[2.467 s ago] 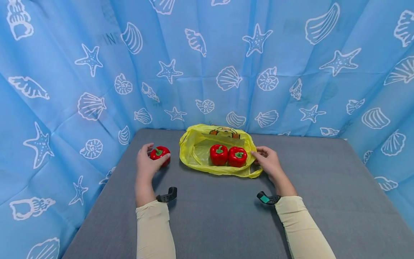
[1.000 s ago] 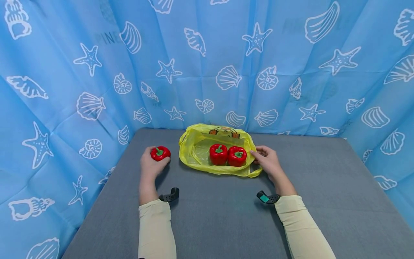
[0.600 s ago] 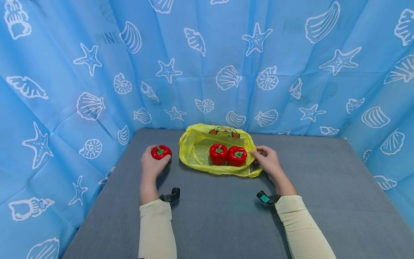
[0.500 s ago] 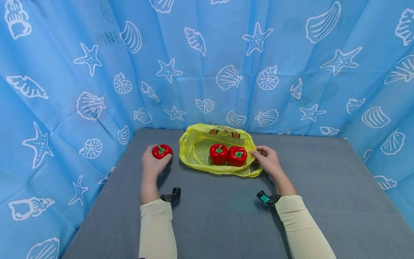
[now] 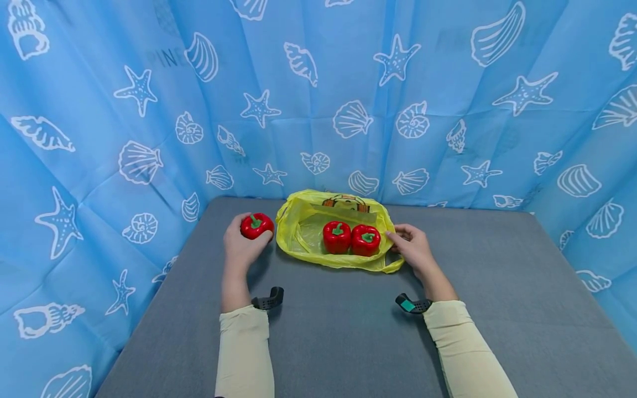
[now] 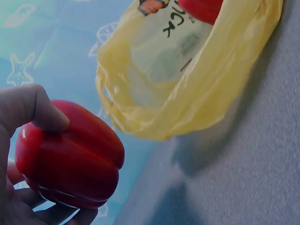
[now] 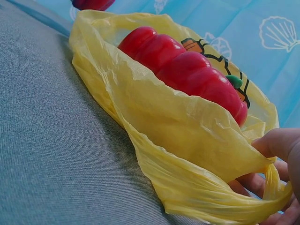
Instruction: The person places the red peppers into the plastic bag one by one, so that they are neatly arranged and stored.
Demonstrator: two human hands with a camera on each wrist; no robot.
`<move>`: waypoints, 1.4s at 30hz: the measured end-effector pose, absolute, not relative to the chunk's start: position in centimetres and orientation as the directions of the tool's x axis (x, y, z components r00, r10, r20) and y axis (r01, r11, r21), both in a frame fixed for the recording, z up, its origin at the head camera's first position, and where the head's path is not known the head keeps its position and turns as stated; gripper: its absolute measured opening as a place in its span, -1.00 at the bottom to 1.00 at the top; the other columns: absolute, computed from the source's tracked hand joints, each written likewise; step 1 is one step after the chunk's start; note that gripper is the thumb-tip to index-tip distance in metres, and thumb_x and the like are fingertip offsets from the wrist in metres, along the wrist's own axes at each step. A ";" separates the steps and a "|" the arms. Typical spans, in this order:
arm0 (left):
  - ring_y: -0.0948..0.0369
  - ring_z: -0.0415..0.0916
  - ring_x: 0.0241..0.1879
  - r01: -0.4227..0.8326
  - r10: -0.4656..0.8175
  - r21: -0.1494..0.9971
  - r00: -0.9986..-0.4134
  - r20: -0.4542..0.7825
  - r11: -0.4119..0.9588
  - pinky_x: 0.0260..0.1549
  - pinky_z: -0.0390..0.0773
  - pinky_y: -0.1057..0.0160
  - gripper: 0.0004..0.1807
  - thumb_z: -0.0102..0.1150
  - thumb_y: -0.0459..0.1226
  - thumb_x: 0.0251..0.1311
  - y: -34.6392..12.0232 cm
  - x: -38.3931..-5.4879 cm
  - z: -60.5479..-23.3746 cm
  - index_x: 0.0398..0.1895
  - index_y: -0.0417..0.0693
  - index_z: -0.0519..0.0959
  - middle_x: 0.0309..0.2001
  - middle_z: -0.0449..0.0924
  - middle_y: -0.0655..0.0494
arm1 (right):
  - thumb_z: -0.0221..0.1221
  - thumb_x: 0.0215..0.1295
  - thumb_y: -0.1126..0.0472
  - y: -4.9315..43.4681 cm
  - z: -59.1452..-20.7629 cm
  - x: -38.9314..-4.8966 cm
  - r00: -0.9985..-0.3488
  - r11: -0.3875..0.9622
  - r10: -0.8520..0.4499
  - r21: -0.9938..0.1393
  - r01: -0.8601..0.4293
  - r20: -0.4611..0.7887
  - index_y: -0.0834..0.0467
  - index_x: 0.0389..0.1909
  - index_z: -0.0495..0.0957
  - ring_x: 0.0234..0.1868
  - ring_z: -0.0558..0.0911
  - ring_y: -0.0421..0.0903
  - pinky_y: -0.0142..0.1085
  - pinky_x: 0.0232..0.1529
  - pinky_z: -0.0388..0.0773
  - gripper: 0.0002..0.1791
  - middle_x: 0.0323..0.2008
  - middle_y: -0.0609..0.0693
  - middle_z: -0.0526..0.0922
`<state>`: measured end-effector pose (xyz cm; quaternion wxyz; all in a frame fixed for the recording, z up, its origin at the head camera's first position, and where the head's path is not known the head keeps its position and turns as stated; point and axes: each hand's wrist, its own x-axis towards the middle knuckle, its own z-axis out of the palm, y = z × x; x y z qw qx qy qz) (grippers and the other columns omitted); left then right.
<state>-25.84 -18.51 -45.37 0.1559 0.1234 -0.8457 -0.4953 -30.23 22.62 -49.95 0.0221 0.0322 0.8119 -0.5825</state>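
Observation:
My left hand (image 5: 241, 243) grips a red bell pepper (image 6: 75, 154) with a green stem, thumb on one side and fingers curled beneath. In the left wrist view the pepper hangs above the table, close to the left rim of a yellow plastic bag (image 5: 303, 251). The bag lies with its mouth wide and holds two more red peppers (image 5: 337, 239) side by side in its right half. At the bag's right end, my right hand (image 5: 413, 246) pinches the rim between thumb and fingers; a bag handle (image 7: 274, 185) loops by those fingers.
A grey cloth-covered table (image 5: 338, 331) lies under everything. Behind and at both sides hangs a blue curtain (image 5: 318, 99) with white shells and starfish. A black wrist-worn device sits on each wrist, the left one (image 5: 269, 298) and the right one (image 5: 413, 304).
The left hand has closed round the pepper, lifted it and carried it right, nearer the bag. The right hand and the bag with its two peppers have stayed in place.

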 end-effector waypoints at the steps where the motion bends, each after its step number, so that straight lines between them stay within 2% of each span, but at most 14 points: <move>1: -0.08 0.38 0.38 -0.042 -0.355 0.876 -0.923 0.150 0.480 0.13 0.70 -0.21 -0.15 0.51 -0.12 0.09 -18.4 -25.8 -45.3 0.48 0.00 0.38 0.41 0.46 -0.07 | 0.24 0.56 0.01 22.6 -50.0 -30.3 -0.997 0.318 0.029 -0.945 0.080 -0.074 0.27 0.28 0.56 -0.22 0.68 -0.24 -0.39 -0.15 0.74 -0.51 -0.04 0.10 0.70; 15: -0.08 0.45 0.30 0.093 -0.270 0.877 -0.931 0.244 0.471 0.09 0.72 -0.20 -0.23 0.53 -0.16 0.09 -16.8 -25.8 -44.5 0.40 -0.06 0.46 0.34 0.52 -0.10 | 0.24 0.55 0.01 22.5 -49.8 -30.0 -0.997 0.315 0.030 -0.946 0.082 -0.077 0.29 0.29 0.56 -0.21 0.68 -0.24 -0.39 -0.13 0.74 -0.49 -0.01 0.13 0.70; 20: -0.06 0.45 0.31 0.096 -0.252 0.873 -0.937 0.241 0.479 0.07 0.73 -0.18 -0.23 0.54 -0.14 0.09 -16.2 -26.0 -44.5 0.40 -0.02 0.46 0.35 0.51 -0.07 | 0.25 0.55 0.01 22.4 -49.7 -30.0 -0.996 0.315 0.031 -0.945 0.084 -0.078 0.27 0.28 0.57 -0.22 0.68 -0.24 -0.38 -0.13 0.74 -0.50 -0.03 0.09 0.71; 29: -0.05 0.42 0.34 0.104 -0.215 0.874 -0.949 0.230 0.474 0.06 0.74 -0.19 -0.21 0.55 -0.14 0.06 -15.2 -26.0 -43.9 0.40 0.02 0.45 0.37 0.49 -0.03 | 0.26 0.54 0.01 22.6 -49.5 -29.8 -0.998 0.317 0.020 -0.946 0.068 -0.065 0.29 0.29 0.56 -0.23 0.68 -0.23 -0.40 -0.13 0.74 -0.48 0.00 0.15 0.71; 42: -0.05 0.47 0.30 0.136 -0.154 0.866 -0.959 0.236 0.481 0.11 0.72 -0.17 -0.25 0.54 -0.17 0.12 -14.4 -26.1 -43.8 0.40 -0.02 0.46 0.34 0.52 -0.05 | 0.25 0.55 0.00 22.4 -49.4 -29.8 -0.997 0.326 0.026 -0.943 0.074 -0.070 0.27 0.28 0.57 -0.21 0.67 -0.19 -0.39 -0.13 0.73 -0.50 -0.02 0.12 0.70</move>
